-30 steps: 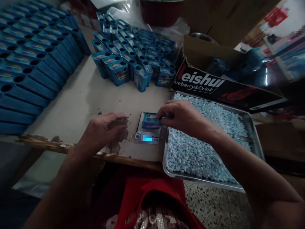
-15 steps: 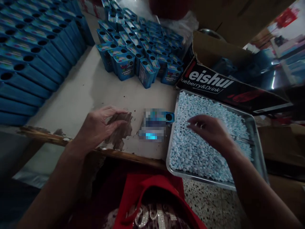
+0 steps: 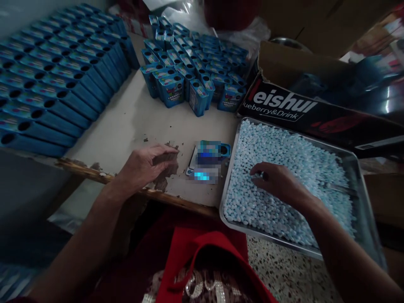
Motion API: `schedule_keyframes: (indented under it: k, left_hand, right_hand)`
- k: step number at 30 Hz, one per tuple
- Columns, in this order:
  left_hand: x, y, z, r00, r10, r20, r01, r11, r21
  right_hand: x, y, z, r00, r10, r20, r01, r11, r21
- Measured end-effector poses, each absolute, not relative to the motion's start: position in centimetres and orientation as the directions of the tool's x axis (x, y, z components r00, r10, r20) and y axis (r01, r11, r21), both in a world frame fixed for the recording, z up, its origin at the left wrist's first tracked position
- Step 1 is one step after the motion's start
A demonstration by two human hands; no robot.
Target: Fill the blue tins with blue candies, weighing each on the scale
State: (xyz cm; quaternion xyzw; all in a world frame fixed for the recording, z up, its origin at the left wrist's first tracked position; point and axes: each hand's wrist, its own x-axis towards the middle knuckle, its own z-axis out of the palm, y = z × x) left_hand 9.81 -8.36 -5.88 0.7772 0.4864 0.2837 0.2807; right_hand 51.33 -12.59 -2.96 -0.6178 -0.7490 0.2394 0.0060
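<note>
A worn, pale bench (image 3: 126, 122) with a chipped near edge fills the dim scene, crowded with blue packaging.

The right hand (image 3: 279, 183) now lies palm down in the metal tray (image 3: 227, 181) of small pale blue candies (image 3: 284, 155), fingers curled into the heap as if gathering some; whether it already pinches any cannot be told. A second ago this hand was on the small blue box (image 3: 212, 150) that sits on a little scale (image 3: 202, 168) just left of the tray; it has let go and crossed to the candies. The box now lies alone there, its round opening turned toward the tray, so filling looks to be under way rather than finished.

The left hand (image 3: 148, 166) has hardly moved: it rests near the bench's edge, fingers loosely bent over a scuffed brown patch, holding nothing that shows.

Farther off, a cluster of upright blue boxes (image 3: 192, 67) stands at the far middle, and stacked rows of blue boxes (image 3: 53, 84) lie to the far left. A black carton (image 3: 299, 111) lies behind the tray on the right.
</note>
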Motion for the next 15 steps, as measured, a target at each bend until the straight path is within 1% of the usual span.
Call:
schedule_keyframes:
  k: [3,5,7,9,10,11,12,13,15]
  left_hand:
    - [9.8,-8.4,-5.8,0.347,0.925,0.154,0.609,-0.347,0.713]
    - [10.6,-8.2,-5.5,0.358,0.921,0.154,0.598,-0.353,0.720]
    - [11.6,-7.9,-5.2,0.379,0.910,0.165,0.578,-0.373,0.726]
    - [12.4,-7.6,-5.0,0.403,0.897,0.179,0.558,-0.397,0.729]
    - [12.6,-7.5,-5.1,0.415,0.890,0.190,0.548,-0.411,0.728]
    - [12.7,-7.4,-5.2,0.423,0.884,0.198,0.542,-0.423,0.726]
    - [12.6,-7.3,-5.5,0.426,0.881,0.204,0.539,-0.428,0.725]
    - [12.3,-7.3,-5.7,0.426,0.882,0.202,0.541,-0.427,0.725]
    - [11.5,-7.3,-6.2,0.411,0.893,0.186,0.553,-0.406,0.727]
  right_hand:
    - [52.3,-12.4,-2.4,-0.090,0.973,-0.212,0.882,-0.021,-0.472]
    - [52.0,-12.1,-1.7,-0.018,0.977,-0.214,0.781,-0.120,-0.614]
    - [51.0,-11.5,-0.7,-0.015,0.969,-0.247,0.624,-0.184,-0.759]
    - [49.2,-10.6,0.5,-0.081,0.965,-0.251,0.512,-0.175,-0.841]
    - [48.2,-10.0,1.1,-0.129,0.966,-0.226,0.504,-0.132,-0.853]
    - [47.1,-9.5,1.6,-0.179,0.967,-0.184,0.532,-0.062,-0.845]
    - [46.0,-8.9,2.1,-0.231,0.965,-0.126,0.582,0.034,-0.812]
    - [44.9,-8.4,2.5,-0.283,0.957,-0.060,0.641,0.143,-0.754]
    - [43.2,-7.4,3.0,-0.393,0.918,0.048,0.737,0.346,-0.581]
